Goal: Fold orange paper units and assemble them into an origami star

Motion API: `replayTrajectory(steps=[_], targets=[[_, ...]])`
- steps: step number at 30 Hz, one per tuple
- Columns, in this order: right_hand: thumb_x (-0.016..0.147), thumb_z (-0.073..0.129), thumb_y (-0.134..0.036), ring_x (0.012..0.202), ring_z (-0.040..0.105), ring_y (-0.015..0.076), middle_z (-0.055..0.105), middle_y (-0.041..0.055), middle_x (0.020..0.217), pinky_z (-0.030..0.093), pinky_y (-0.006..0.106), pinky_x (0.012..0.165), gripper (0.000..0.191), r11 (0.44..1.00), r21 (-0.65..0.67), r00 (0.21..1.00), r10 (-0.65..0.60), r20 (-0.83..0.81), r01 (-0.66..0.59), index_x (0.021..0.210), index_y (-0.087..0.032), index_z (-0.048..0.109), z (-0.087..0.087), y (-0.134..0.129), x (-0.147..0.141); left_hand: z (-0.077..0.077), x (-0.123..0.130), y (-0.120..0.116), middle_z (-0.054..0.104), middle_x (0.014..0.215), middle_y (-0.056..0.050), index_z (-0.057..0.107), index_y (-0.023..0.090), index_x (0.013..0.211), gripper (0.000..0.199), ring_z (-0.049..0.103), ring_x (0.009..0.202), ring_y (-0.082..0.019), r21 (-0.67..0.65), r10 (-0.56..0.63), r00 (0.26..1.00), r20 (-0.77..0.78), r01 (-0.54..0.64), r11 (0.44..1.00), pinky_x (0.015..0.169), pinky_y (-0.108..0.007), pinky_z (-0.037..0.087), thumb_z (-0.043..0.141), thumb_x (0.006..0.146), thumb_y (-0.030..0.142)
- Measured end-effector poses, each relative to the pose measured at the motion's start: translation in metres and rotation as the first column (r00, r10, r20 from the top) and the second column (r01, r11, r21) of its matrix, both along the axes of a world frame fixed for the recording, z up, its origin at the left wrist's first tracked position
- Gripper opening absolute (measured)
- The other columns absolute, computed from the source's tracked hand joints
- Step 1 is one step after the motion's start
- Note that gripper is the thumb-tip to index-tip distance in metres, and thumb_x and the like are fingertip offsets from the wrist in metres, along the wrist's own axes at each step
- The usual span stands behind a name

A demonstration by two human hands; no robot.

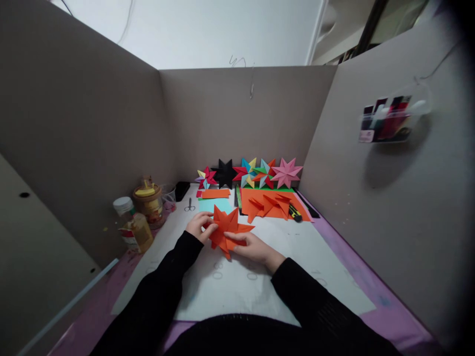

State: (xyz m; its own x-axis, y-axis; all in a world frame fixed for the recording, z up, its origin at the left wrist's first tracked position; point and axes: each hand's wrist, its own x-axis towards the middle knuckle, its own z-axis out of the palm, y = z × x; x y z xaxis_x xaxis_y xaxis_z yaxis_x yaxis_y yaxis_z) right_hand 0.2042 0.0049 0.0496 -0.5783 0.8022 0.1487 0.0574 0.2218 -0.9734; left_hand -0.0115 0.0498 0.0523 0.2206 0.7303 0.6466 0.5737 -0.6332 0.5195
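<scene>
An orange folded-paper star (227,228) is held up over the white sheet (208,301), its points spreading in several directions. My left hand (200,226) pinches it at the left edge, thumb on the front face. From the right, my right hand (256,248) grips the lower right part, thumb and fingers closed on the paper. Just beyond lie loose folded orange pieces (269,205) on a flat orange sheet (302,210). A yellow-and-black cutter (295,213) rests beside them.
Finished paper stars, among them a black star (224,173) and a pink star (287,172), lean on the back panel. Small scissors (190,204), a glue bottle (135,230) and a lidded jar (149,200) stand or lie at left. A clear holder (388,118) hangs on the right panel.
</scene>
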Motion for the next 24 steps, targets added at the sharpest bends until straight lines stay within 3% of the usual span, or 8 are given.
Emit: replayTrajectory(steps=[5,9,13,17,24], targets=[[0.076,0.060,-0.022,0.120,0.047,0.0246,0.054,0.0074,0.127,0.032,0.044,0.105,0.050,0.998,0.036,0.998,-0.056,0.026,0.055,0.125,-0.023,0.051,-0.002,0.004,0.002,-0.001,-0.001,0.001,0.063,0.104,-0.011,0.064,0.018,0.066,0.014,0.058,0.103,-0.023,0.045,0.008,0.999,-0.049,-0.006,0.999,0.089,-0.038,0.046,0.058,0.077,0.026],[0.076,0.061,-0.022,0.119,0.048,0.0246,0.055,0.0078,0.127,0.032,0.044,0.104,0.049,0.998,0.031,0.998,-0.062,0.021,0.062,0.125,-0.022,0.052,-0.001,0.003,0.002,-0.005,-0.004,0.006,0.059,0.113,-0.012,0.064,0.018,0.072,0.007,0.056,0.105,-0.024,0.084,0.007,0.998,-0.067,-0.001,0.996,0.089,-0.039,0.047,0.064,0.072,0.025],[0.079,0.059,-0.029,0.116,0.051,0.0234,0.055,0.0082,0.127,0.034,0.043,0.103,0.049,0.999,-0.001,0.999,-0.047,-0.009,0.047,0.126,-0.021,0.050,0.005,-0.001,0.000,-0.008,-0.009,0.012,0.052,0.122,-0.013,0.065,0.018,0.083,0.014,0.054,0.109,-0.026,0.125,-0.017,0.994,-0.112,0.031,0.992,0.087,-0.040,0.049,0.066,0.071,0.025],[0.078,0.061,-0.034,0.121,0.046,0.0238,0.052,0.0081,0.130,0.029,0.044,0.106,0.050,0.999,-0.007,0.999,-0.045,0.003,0.045,0.125,-0.021,0.051,0.008,-0.003,0.001,-0.009,-0.015,0.016,0.050,0.123,-0.013,0.063,0.018,0.088,0.017,0.058,0.102,-0.023,0.134,-0.038,0.987,-0.158,0.059,0.989,0.084,-0.038,0.051,0.065,0.072,0.024],[0.078,0.061,-0.033,0.120,0.047,0.0245,0.054,0.0080,0.128,0.029,0.045,0.106,0.049,0.999,-0.025,1.000,-0.023,-0.003,0.023,0.124,-0.022,0.052,0.008,-0.004,0.000,-0.007,-0.024,0.020,0.053,0.119,-0.013,0.059,0.017,0.084,0.012,0.060,0.071,-0.012,0.039,-0.063,0.965,-0.256,0.075,0.996,0.065,-0.029,0.054,0.062,0.073,0.021]])
